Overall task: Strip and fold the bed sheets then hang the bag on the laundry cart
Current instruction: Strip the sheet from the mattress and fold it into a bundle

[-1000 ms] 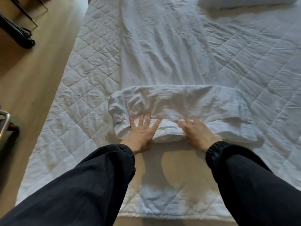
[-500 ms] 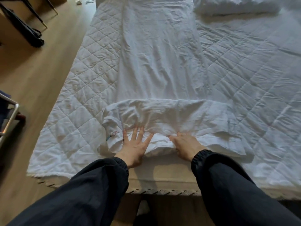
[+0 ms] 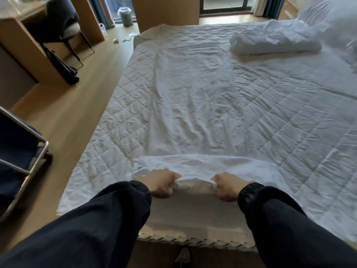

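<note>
A long white sheet [image 3: 193, 97] lies folded into a narrow strip down the quilted mattress pad [image 3: 289, 117]. Its near end is rolled into a thick bundle [image 3: 195, 167] at the foot of the bed. My left hand [image 3: 161, 182] grips the near edge of that roll, fingers curled round the cloth. A little to the right, my right hand [image 3: 226, 187] grips the same edge. Both arms are in dark sleeves. A second rolled white bundle [image 3: 274, 42] rests near the head of the bed.
A metal-framed laundry cart [image 3: 27, 163] with dark fabric stands on the wood floor at left. A desk and a chair [image 3: 63, 29] sit at the far left, with a dark bag [image 3: 65, 70] on the floor. A bin [image 3: 125, 15] stands by the window. Pillows [image 3: 336, 22] lie far right.
My hands went from lying flat on the roll to curling round its near edge. The view rose, so more of the room and the bed's head shows.
</note>
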### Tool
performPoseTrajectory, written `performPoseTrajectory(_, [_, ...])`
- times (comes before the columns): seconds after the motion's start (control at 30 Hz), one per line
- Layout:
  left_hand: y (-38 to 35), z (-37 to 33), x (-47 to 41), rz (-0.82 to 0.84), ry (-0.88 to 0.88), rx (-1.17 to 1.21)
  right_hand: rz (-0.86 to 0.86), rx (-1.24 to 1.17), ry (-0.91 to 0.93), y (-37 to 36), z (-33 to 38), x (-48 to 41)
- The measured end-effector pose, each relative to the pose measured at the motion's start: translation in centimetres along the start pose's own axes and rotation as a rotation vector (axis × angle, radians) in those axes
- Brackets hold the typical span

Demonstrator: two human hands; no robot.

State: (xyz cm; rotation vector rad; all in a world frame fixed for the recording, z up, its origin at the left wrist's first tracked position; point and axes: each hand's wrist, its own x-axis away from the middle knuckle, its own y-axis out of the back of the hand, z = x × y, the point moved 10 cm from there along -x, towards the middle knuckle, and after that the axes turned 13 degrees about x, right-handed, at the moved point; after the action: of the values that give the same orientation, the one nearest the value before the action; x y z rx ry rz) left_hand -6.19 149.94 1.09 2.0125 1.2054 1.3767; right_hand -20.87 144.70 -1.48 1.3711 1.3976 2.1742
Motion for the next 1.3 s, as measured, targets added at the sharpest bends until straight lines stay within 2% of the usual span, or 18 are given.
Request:
performPoseTrajectory(0.23, [12.8,-0.7,-4.8,-0.337,-0.007,-0.101,-0.226,0.159,-0.056,13.0,-2.4,-2.6])
performPoseTrajectory(0.33, [16.2,0.4,-7.4,-0.523,0.015,-0.177,-0.341,0.239,-0.082,16.0,-3.3,-5.4])
performPoseTrajectory(0.4, [17.0,1.8,-9.5,-0.581,0.066,-0.237,-0.43,0.26,-0.104,17.3,-3.6,-7.5])
performPoseTrajectory(0.5, [16.9,4.9,-12.8,-0.602,0.149,-0.242,-0.542,0.304,-0.174,17.7,-4.3,-11.0])
performPoseTrajectory(0.57, [16.2,6.1,-14.2,-0.626,0.168,-0.214,-0.556,0.257,-0.212,16.5,-4.4,-13.1])
performPoseTrajectory(0.63, [14.2,6.0,-15.7,-0.588,0.119,-0.178,-0.482,0.194,-0.209,13.9,-3.9,-15.2])
performPoseTrajectory(0.7, [11.2,5.4,-17.5,-0.481,0.058,-0.185,-0.373,0.181,-0.177,10.5,-3.7,-17.1])
performPoseTrajectory(0.8, [7.6,7.1,-20.0,-0.378,0.111,-0.171,-0.28,0.182,-0.178,6.8,-5.3,-19.0])
performPoseTrajectory(0.97, [6.0,8.6,-21.5,-0.455,0.14,-0.216,-0.293,0.28,-0.229,5.0,-8.8,-21.2])
performPoseTrajectory(1.3, [3.1,10.6,-24.9,-0.545,0.127,-0.224,-0.42,0.239,-0.23,2.3,-9.4,-25.0])
